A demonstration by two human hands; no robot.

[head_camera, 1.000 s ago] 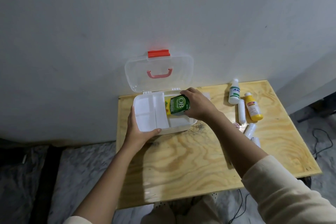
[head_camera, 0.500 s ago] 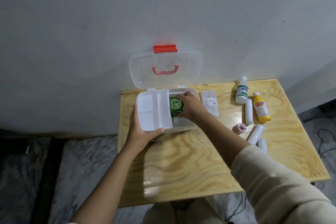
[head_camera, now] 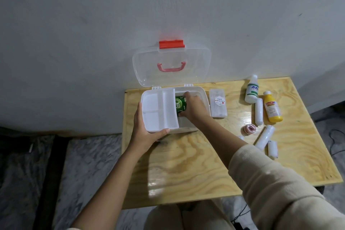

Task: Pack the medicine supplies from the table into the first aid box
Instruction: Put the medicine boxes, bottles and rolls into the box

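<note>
Right hand (head_camera: 194,108): fingers (head_camera: 187,94) curled round a green packet (head_camera: 180,105), white letters "OB" on its face. The grip comes from the 3 o'clock side, with fingertips over the packet's far end. The packet is down inside the first aid box (head_camera: 202,93), in the right part. Its left edge meets the white divider tray (head_camera: 158,110); touching or tucked under, cannot tell. Whether it rests on the box floor: cannot tell.

Left hand (head_camera: 142,130): clasps the box's corner at 7 o'clock, thumb laid over the near rim, the other fingers up along the side at 9 o'clock.

The tray sits over the box's left half and is split into three compartments.

Clear lid (head_camera: 196,65): swung open at 12 o'clock, standing up against the wall (head_camera: 93,24). Red latch (head_camera: 171,44) on its top edge, pink handle (head_camera: 171,67) at its middle.

Plywood worktop (head_camera: 186,164), outward from the box:
- 3 o'clock, just beside the box wall: clear flat case (head_camera: 218,105) with a round label.
- 2 o'clock, well apart: white bottle (head_camera: 252,89) with a green label, upright.
- Near it, a yellow bottle (head_camera: 272,107) lying down, with a white bandage roll (head_camera: 259,112) just beside its left.
- 4 o'clock: pink tape roll (head_camera: 249,129), then a long white roll (head_camera: 264,136) and a short white roll (head_camera: 272,148).

A cream sleeve (head_camera: 280,183) covers the right forearm.
</note>
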